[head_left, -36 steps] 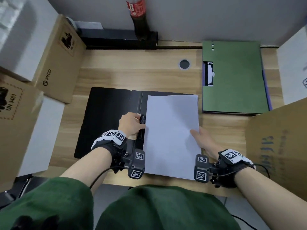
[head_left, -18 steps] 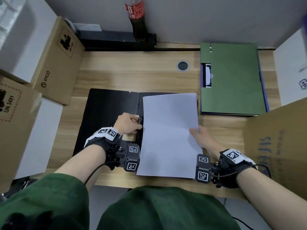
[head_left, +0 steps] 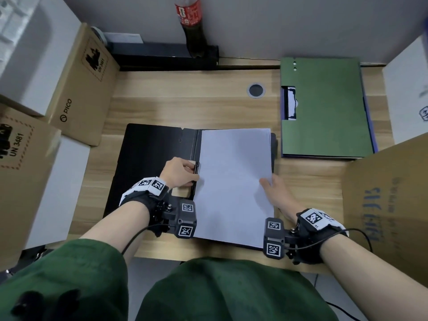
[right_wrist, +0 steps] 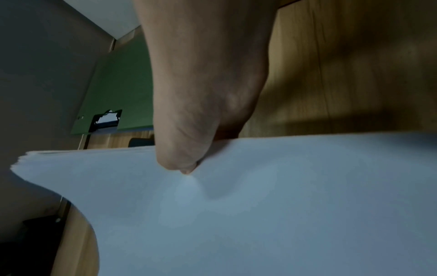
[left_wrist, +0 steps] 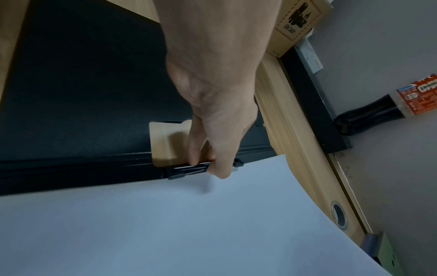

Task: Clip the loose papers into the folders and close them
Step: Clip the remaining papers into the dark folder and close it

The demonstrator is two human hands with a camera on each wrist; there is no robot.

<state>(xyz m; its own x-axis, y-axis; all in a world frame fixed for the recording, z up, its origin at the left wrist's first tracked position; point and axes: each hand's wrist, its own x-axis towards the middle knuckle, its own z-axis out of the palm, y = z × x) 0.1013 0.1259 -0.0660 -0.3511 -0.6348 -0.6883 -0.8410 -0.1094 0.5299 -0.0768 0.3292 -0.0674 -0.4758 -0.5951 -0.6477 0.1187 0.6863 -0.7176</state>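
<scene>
A black folder [head_left: 150,163] lies open on the desk. A stack of white papers [head_left: 234,181] lies on its right half, its left edge at the spine. My left hand [head_left: 178,172] grips the black spring clip [left_wrist: 189,170] at the spine, thumb and fingers curled round it. My right hand [head_left: 275,191] pinches the right edge of the papers [right_wrist: 236,205], thumb on top. A closed green folder [head_left: 324,107] lies at the back right, with its clip showing through a cutout.
Cardboard boxes [head_left: 78,84] stand along the left, and another box [head_left: 389,200] sits at the right. A cola bottle [head_left: 192,22] stands at the back on a black bar. A round cable hole [head_left: 256,90] is in the desk.
The papers have slid left and squared up against the spine. My left hand stays on the clip, my right hand has moved with the papers' edge.
</scene>
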